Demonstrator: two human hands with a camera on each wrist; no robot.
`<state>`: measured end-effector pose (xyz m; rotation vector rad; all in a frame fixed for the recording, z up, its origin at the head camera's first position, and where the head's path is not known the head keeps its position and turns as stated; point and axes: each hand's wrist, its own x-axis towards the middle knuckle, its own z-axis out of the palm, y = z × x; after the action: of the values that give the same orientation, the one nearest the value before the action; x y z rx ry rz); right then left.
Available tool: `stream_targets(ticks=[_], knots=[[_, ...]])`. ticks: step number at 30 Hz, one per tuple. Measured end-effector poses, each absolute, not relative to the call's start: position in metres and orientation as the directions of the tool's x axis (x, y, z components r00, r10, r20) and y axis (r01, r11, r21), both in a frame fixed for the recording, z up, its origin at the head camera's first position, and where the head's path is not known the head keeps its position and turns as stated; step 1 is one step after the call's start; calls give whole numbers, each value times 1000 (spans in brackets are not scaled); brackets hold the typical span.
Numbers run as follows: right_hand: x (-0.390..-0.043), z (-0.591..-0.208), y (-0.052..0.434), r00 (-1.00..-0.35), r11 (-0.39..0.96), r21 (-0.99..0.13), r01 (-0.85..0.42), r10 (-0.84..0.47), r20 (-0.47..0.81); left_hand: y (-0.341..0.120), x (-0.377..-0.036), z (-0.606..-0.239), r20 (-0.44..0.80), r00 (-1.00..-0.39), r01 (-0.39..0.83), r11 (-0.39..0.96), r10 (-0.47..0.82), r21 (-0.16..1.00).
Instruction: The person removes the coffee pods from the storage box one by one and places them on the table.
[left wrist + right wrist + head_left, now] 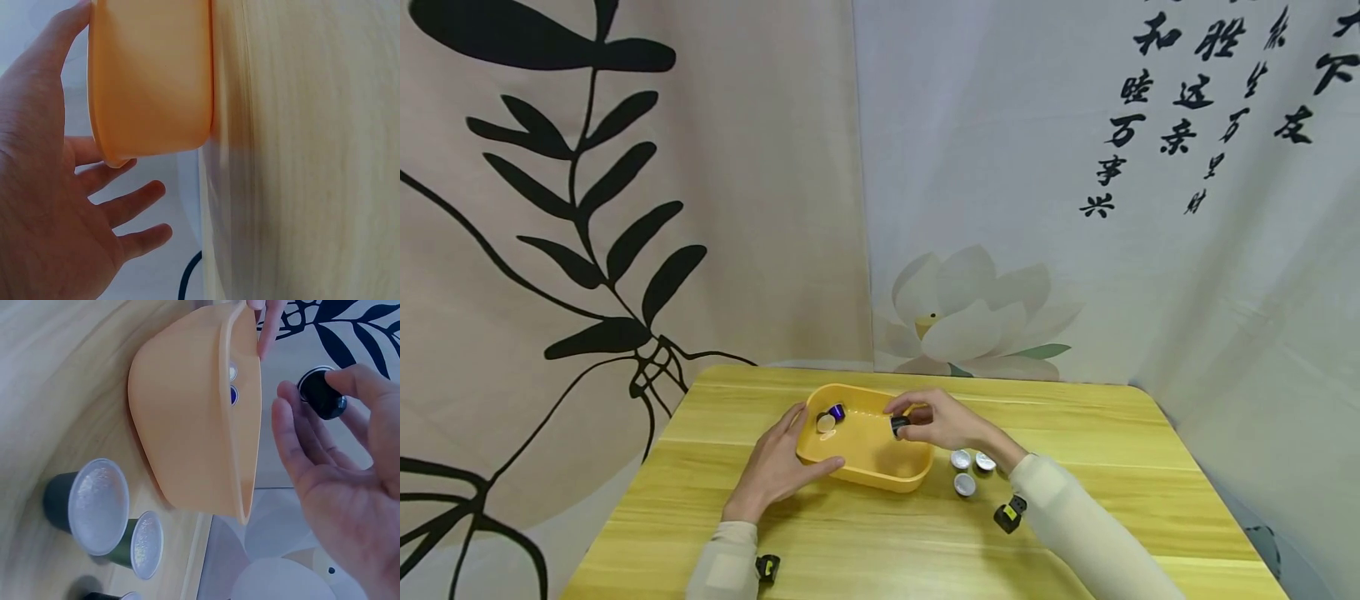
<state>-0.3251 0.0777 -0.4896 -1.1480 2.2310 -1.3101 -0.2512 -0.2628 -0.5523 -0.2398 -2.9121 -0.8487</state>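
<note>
The only writing in view is on the pale cloth backdrop (1150, 208) behind the worktop, toward two o'clock in the head view: black brush calligraphy in Chinese, set in vertical columns. The bolder column (1123, 117) nearest the middle reads downward 和, 睦, 万, 事, 兴, staggered step by step toward the lower left. Just to its right, a second bold column (1198, 75) shows 胜, 远, 亲, cut off by the top edge. Further right run thinner cursive columns (1232, 125) and some larger characters (1311, 92) at the edge, too loosely written to read with certainty. No label or number can be made out on the small capsules or the yellow tray.
</note>
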Motion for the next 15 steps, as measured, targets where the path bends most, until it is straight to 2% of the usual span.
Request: stream_targets(ticks=[5, 15], knots=[[-320, -490, 83, -621, 220, -863, -455, -773, 131, -263, -251, -553, 142, -981, 184, 834, 128, 519], [-310, -489, 91, -687, 224, -909, -350, -721, 87, -263, -251, -554, 142, -981, 188, 831, 132, 524]])
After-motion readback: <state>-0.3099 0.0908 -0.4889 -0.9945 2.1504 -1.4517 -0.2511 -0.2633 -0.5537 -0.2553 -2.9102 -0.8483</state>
